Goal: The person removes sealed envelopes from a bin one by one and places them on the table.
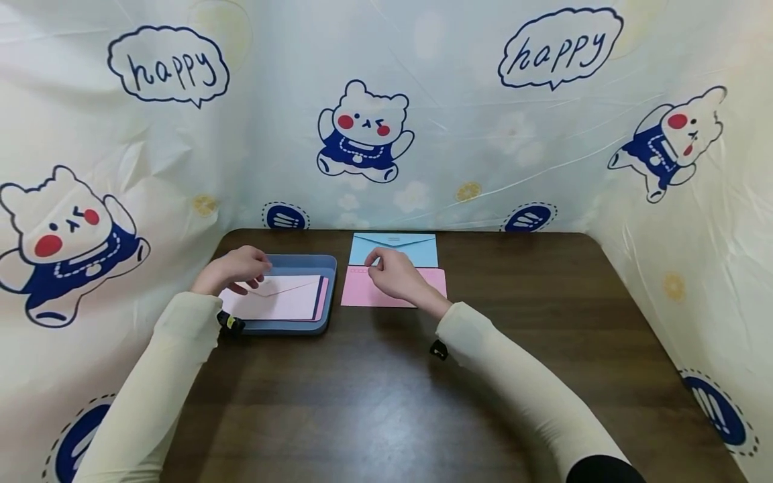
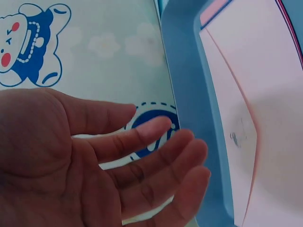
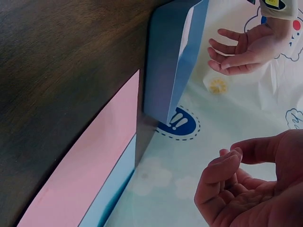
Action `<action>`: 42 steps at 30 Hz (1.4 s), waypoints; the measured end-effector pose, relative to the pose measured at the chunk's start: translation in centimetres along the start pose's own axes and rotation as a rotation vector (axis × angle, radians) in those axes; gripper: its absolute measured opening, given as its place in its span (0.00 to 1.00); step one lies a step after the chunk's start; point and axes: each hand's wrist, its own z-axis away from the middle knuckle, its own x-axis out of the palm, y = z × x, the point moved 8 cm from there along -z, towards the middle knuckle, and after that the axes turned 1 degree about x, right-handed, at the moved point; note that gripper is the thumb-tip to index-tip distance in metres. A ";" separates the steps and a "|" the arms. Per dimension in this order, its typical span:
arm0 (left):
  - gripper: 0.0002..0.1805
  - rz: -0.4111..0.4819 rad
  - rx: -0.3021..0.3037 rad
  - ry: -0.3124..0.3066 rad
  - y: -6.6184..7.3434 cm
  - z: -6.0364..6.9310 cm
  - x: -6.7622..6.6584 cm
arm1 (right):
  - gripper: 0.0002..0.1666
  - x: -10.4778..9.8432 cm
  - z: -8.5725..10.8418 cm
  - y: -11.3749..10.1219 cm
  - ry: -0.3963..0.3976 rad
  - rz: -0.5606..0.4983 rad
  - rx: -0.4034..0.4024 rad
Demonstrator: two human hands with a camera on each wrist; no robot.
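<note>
My left hand (image 1: 239,266) hovers above the left part of a blue-grey tray (image 1: 331,295), fingers loosely bent and holding nothing. In the tray lies a stack of envelopes, a pale pinkish-white envelope (image 1: 280,302) on top. Edges of a dark blue piece and a pink envelope (image 1: 323,300) show at its right side. My right hand (image 1: 395,275), with nothing visible in its grasp, is over a pink envelope (image 1: 357,292) on the table. Its fingers curl loosely, thumb tip near the index fingertip (image 3: 232,158). Behind, partly covered by the hand, a light blue envelope (image 1: 423,249) lies flap up.
The dark wooden table (image 1: 374,396) stretches in front of and to the right of the envelopes. Around its back and sides hangs a pale curtain (image 1: 459,147) printed with bears and lettering. The tray stands near the table's back left corner.
</note>
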 end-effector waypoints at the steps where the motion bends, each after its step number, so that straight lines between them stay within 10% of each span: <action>1: 0.26 -0.002 -0.015 0.010 -0.2 0.0 -0.2 | 0.12 0.1 0.0 0.0 -0.002 -0.001 0.001; 18: 0.28 -0.010 -0.146 0.036 -2.5 0.0 -2.8 | 0.13 0.8 -2.5 -0.1 0.014 -0.052 0.072; 42: 0.43 0.324 -0.223 -0.083 -7.1 0.8 -2.6 | 0.14 2.6 -3.6 -0.3 -0.057 -0.180 0.176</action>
